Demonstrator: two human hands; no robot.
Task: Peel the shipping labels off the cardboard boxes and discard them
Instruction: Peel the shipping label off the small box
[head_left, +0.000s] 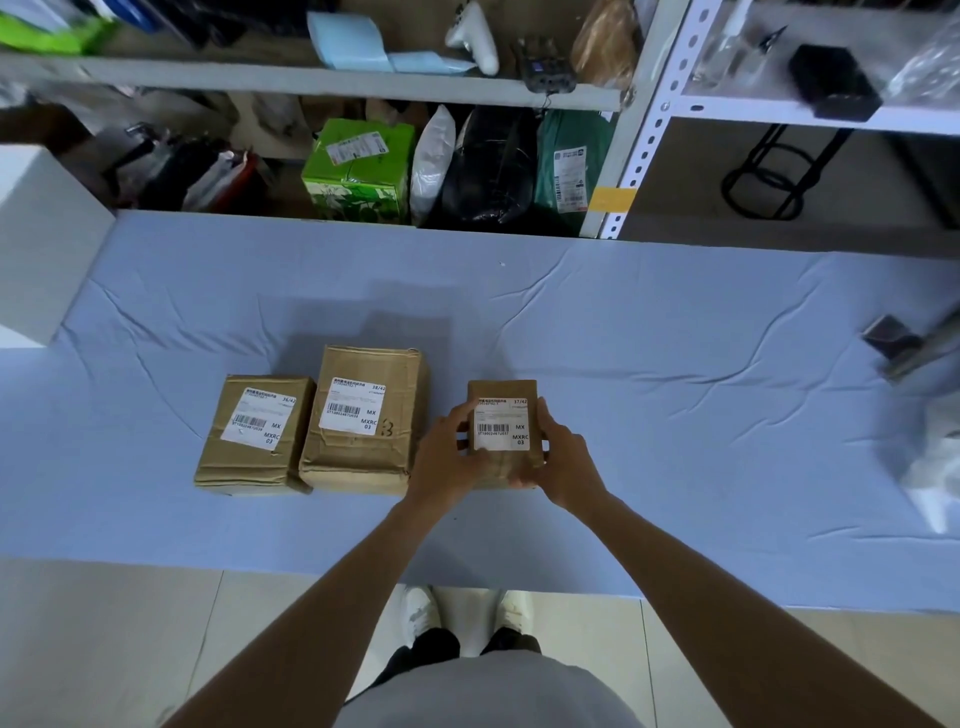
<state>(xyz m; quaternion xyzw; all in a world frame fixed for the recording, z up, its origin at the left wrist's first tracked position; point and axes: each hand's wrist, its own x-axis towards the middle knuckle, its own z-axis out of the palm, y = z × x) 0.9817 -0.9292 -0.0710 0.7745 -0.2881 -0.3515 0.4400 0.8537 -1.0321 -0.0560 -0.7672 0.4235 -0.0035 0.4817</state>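
On the blue-sheeted table (649, 332), head view, a large cardboard box (366, 364) serves as reference point. Its white shipping label (355, 410) is stuck flat on the top face, all corners down. Touching the large box's left side stands a medium cardboard box (236, 402), whose own label (257, 423) is likewise fully adhered.

Just right of the large box is a small cardboard box (500, 388), held between both hands. The left hand (444, 460) grips its left side, fingers curled round the edge and thumb against the margin of the small box's label (502, 423). The right hand (563, 467) clasps the right side, fingers wrapped over the far corner. That label lies flat (no lifted corner visible). Whether the small box rests on the sheet or is raised off it cannot be told.

Beyond the large box, past the table's far edge, metal shelving (636, 135) holds a green carton (358, 166) and bagged parcels.
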